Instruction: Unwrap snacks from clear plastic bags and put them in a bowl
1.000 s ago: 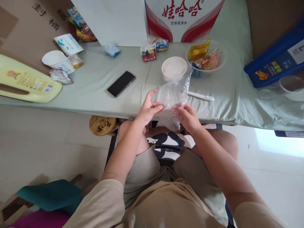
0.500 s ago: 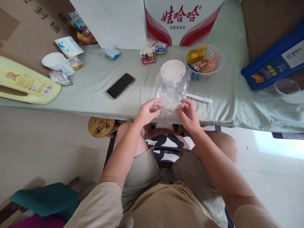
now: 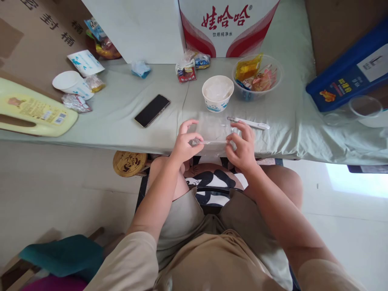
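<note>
A clear plastic bag (image 3: 214,131) is stretched between my two hands at the table's front edge. My left hand (image 3: 188,142) pinches its left side between thumb and fingers, the index finger lifted away. On the other side my right hand (image 3: 241,143) grips the bag's right edge with curled fingers. Just beyond the bag stands a white paper cup (image 3: 217,93) with a blue print, and something whitish and translucent fills its top. A white utility knife (image 3: 250,123) lies by the right fingertips.
A clear bowl (image 3: 257,76) of wrapped snacks is behind the knife. To the left lie a phone (image 3: 152,110), snack packets (image 3: 185,72) and a tipped paper cup (image 3: 72,84). Cartons (image 3: 228,30) line the back. A yellow jug (image 3: 36,107) stands left, a blue box (image 3: 345,76) right.
The bag has come down toward me, off the area around the cup, and is folded smaller and flatter. My left index finger has lifted from the pinch.
</note>
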### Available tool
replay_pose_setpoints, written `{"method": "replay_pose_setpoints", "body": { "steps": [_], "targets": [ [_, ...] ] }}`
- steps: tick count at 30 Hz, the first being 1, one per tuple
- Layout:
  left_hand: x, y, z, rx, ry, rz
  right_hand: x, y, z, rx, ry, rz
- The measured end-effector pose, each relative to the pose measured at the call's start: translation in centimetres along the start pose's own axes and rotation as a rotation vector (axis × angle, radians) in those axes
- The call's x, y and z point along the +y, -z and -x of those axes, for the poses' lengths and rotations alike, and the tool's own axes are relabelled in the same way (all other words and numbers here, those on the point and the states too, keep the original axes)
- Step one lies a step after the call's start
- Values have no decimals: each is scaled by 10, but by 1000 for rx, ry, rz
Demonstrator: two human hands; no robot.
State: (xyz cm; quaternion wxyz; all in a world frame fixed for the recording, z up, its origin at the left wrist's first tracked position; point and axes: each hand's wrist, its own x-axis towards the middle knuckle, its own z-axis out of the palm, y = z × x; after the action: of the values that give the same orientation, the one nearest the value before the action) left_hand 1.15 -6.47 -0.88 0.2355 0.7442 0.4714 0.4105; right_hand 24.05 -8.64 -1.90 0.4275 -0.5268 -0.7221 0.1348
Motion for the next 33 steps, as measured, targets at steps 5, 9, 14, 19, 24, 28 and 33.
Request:
{"method": "replay_pose_setpoints", "body": {
  "steps": [5, 9, 14, 19, 24, 28, 33],
  "targets": [
    [9, 0, 1, -116, 303, 448, -3, 4, 4, -214, -372, -599],
    [9, -10, -6, 20, 535, 667, -5, 0, 2, -202, -628, -915],
    [8, -10, -13, 111, 636, 862, -8, -5, -2, -330, -642, -985],
    [13, -9, -9, -211, 734, 980, -7, -7, -4, -154, -655, -1022],
    [18, -10, -7, -236, 836, 777, -8, 0, -5, -366, -680, -929],
    [19, -3, -8, -249, 787, 802, -11, 4, -4, -286, -642, -950],
    [18, 5, -12, -171, 713, 1072, -9, 8, -7, -198, -604, -1233]
  ]
}}
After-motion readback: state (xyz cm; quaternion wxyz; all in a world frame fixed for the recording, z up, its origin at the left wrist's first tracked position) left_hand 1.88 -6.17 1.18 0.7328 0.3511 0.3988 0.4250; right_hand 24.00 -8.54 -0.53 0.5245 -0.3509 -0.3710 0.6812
